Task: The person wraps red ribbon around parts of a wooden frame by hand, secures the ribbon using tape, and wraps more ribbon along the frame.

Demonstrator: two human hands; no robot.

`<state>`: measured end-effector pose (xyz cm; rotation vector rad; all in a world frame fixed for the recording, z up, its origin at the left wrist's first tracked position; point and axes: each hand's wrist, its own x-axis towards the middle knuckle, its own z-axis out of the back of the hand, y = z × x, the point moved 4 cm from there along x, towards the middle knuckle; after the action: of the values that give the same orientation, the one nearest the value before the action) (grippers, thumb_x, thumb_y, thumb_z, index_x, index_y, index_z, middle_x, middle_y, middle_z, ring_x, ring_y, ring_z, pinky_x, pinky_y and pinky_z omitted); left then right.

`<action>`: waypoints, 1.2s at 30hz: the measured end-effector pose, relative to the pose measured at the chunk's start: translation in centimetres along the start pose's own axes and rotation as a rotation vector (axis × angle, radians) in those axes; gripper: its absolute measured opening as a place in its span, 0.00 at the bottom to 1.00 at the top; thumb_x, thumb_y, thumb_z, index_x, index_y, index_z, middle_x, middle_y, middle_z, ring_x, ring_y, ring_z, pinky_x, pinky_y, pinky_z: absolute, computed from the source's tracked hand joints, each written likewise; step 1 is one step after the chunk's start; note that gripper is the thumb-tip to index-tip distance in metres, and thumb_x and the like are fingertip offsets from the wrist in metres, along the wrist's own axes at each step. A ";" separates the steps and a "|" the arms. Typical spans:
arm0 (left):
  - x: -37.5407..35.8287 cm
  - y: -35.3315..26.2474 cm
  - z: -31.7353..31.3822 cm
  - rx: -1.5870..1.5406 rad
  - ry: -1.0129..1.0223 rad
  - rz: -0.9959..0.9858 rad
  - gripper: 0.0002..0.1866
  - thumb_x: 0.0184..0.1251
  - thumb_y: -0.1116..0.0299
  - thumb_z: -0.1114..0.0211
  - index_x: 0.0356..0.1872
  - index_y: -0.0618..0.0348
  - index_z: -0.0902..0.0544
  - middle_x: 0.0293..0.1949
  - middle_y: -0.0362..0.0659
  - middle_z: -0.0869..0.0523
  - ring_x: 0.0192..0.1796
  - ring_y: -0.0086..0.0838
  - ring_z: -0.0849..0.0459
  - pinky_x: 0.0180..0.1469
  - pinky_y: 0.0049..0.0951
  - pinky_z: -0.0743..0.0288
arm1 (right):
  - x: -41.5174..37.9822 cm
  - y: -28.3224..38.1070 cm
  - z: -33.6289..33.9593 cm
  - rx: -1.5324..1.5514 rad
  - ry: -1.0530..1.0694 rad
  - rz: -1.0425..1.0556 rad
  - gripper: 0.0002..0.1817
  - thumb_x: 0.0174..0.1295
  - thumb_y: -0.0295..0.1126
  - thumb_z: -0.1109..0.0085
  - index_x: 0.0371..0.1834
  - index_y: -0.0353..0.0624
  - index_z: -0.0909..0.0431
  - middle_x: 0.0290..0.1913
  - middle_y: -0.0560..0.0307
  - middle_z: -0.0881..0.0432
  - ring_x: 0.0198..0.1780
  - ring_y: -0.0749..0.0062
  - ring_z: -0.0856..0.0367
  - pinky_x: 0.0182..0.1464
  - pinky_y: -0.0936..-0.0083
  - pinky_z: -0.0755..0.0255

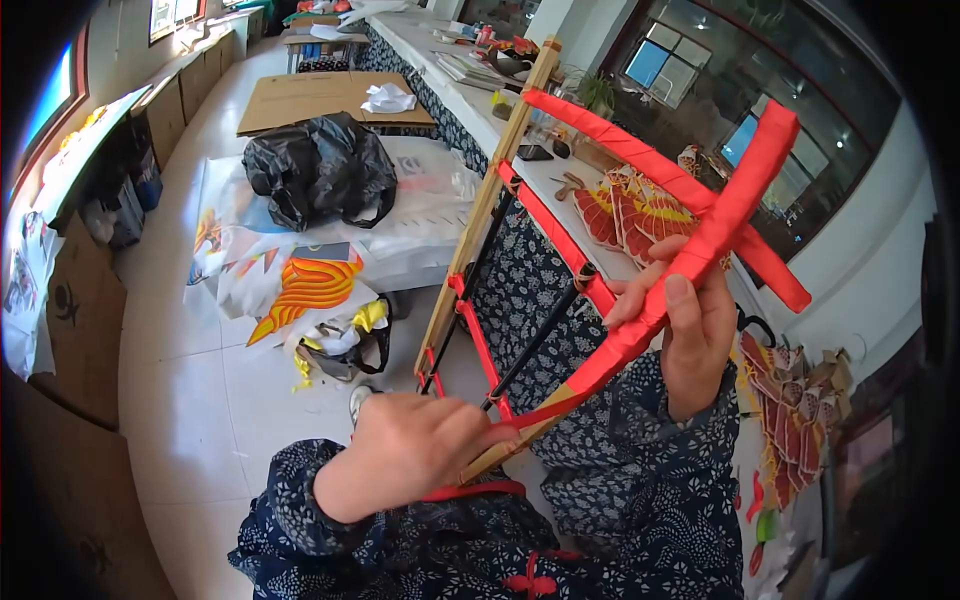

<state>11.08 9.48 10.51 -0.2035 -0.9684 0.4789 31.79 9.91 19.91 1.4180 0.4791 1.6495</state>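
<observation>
A wooden frame [487,215] of bamboo-like strips and dark cross rods slants across my lap, several of its bars covered in red ribbon. My right hand [690,330] is closed around its thick red-wrapped bar [735,200], with the thumb lying along the bar. Below the wrapping, bare wood [500,452] shows on that bar's lower end. My left hand [415,450] is closed on a strip of red ribbon [535,412], which runs taut from its fingers to the wrapped edge. More of the ribbon hangs beneath this hand.
A long counter [400,25] bears red and yellow wing-like pieces [640,215]. Similar pieces [790,410] lie at right. On the floor are plastic sheeting, a black bag [320,170] and flat cardboard [300,100]. Cardboard boxes [75,310] line the left.
</observation>
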 end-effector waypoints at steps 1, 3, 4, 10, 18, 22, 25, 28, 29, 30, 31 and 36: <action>0.0 1.3 -0.4 -0.060 -0.001 0.037 0.16 0.53 0.63 0.26 0.19 0.58 0.25 0.15 0.41 0.28 0.16 0.34 0.26 0.19 0.30 0.35 | 0.1 0.1 -0.1 -0.005 0.004 -0.003 0.18 0.71 0.38 0.55 0.53 0.33 0.34 0.27 0.53 0.22 0.29 0.68 0.19 0.51 0.67 0.23; 0.1 3.3 -1.2 -0.124 0.002 0.075 0.14 0.53 0.64 0.26 0.20 0.58 0.23 0.16 0.42 0.27 0.16 0.34 0.25 0.19 0.30 0.35 | 0.2 0.2 -0.4 -0.009 0.004 -0.008 0.19 0.71 0.39 0.54 0.53 0.33 0.35 0.27 0.53 0.22 0.29 0.67 0.19 0.51 0.65 0.23; 0.2 4.0 -1.6 -0.174 0.000 0.087 0.13 0.54 0.64 0.26 0.22 0.58 0.22 0.16 0.42 0.26 0.17 0.34 0.25 0.20 0.30 0.34 | 0.3 0.2 -0.5 -0.014 0.004 -0.011 0.19 0.71 0.39 0.54 0.53 0.33 0.35 0.27 0.53 0.22 0.29 0.67 0.19 0.51 0.65 0.23; 1.0 7.1 -3.8 -0.373 0.037 0.107 0.12 0.58 0.60 0.30 0.25 0.57 0.20 0.18 0.42 0.22 0.20 0.39 0.23 0.22 0.33 0.31 | 0.4 0.4 -0.9 -0.024 0.005 -0.022 0.20 0.70 0.40 0.54 0.54 0.32 0.35 0.27 0.52 0.22 0.29 0.67 0.19 0.51 0.65 0.23; 2.6 7.9 -7.5 -0.385 0.028 0.082 0.13 0.56 0.63 0.28 0.21 0.57 0.22 0.17 0.44 0.24 0.19 0.37 0.22 0.22 0.31 0.33 | 0.1 0.4 -0.8 -0.008 0.022 -0.045 0.22 0.72 0.41 0.54 0.56 0.32 0.36 0.29 0.52 0.21 0.32 0.68 0.18 0.53 0.66 0.23; 3.3 6.5 -8.0 -0.131 -0.043 -0.051 0.15 0.54 0.63 0.27 0.21 0.57 0.25 0.16 0.44 0.25 0.19 0.38 0.23 0.21 0.33 0.34 | 0.0 0.2 -0.1 0.059 0.065 -0.028 0.18 0.73 0.36 0.55 0.56 0.32 0.36 0.31 0.52 0.20 0.35 0.71 0.19 0.47 0.74 0.25; 3.5 5.4 -8.2 -0.029 -0.083 -0.096 0.16 0.53 0.63 0.27 0.21 0.57 0.26 0.17 0.44 0.26 0.19 0.38 0.23 0.21 0.34 0.34 | -0.2 0.1 0.1 0.073 0.066 -0.024 0.18 0.74 0.36 0.56 0.57 0.32 0.36 0.32 0.51 0.20 0.35 0.72 0.19 0.47 0.76 0.26; 3.7 4.4 -8.3 0.042 -0.104 -0.110 0.16 0.52 0.63 0.26 0.21 0.57 0.27 0.17 0.44 0.26 0.19 0.38 0.24 0.21 0.35 0.34 | -0.2 0.1 0.4 0.039 0.028 -0.050 0.22 0.73 0.41 0.56 0.57 0.31 0.36 0.30 0.52 0.21 0.33 0.70 0.18 0.53 0.72 0.25; 3.8 4.2 -8.3 0.063 -0.108 -0.102 0.17 0.52 0.63 0.26 0.21 0.57 0.27 0.17 0.44 0.25 0.19 0.38 0.23 0.21 0.34 0.34 | -0.2 0.2 0.5 0.058 0.051 -0.063 0.22 0.73 0.42 0.54 0.57 0.31 0.36 0.32 0.51 0.20 0.36 0.70 0.18 0.54 0.71 0.26; 3.9 4.0 -8.3 0.083 -0.115 -0.094 0.17 0.52 0.63 0.26 0.22 0.57 0.28 0.18 0.44 0.25 0.19 0.38 0.23 0.21 0.34 0.34 | -0.2 0.3 0.5 0.076 0.074 -0.075 0.23 0.72 0.42 0.53 0.58 0.31 0.36 0.33 0.51 0.20 0.38 0.69 0.18 0.56 0.71 0.28; 3.9 3.6 -8.4 0.089 -0.104 -0.103 0.17 0.52 0.63 0.26 0.22 0.57 0.28 0.18 0.44 0.25 0.19 0.38 0.23 0.21 0.34 0.34 | -0.3 0.3 0.5 0.096 0.098 -0.087 0.24 0.72 0.42 0.51 0.58 0.31 0.36 0.35 0.50 0.20 0.41 0.68 0.18 0.57 0.70 0.29; 4.0 3.8 -8.6 -0.128 -0.131 0.230 0.19 0.54 0.56 0.26 0.26 0.58 0.25 0.18 0.43 0.23 0.20 0.38 0.21 0.21 0.33 0.31 | -0.8 -0.5 1.2 0.044 0.190 0.002 0.33 0.67 0.47 0.43 0.64 0.31 0.39 0.52 0.46 0.22 0.59 0.62 0.25 0.65 0.66 0.36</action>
<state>19.00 15.17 7.26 -0.4056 -1.1113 0.6477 33.07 9.30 19.37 1.2995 0.6253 1.7944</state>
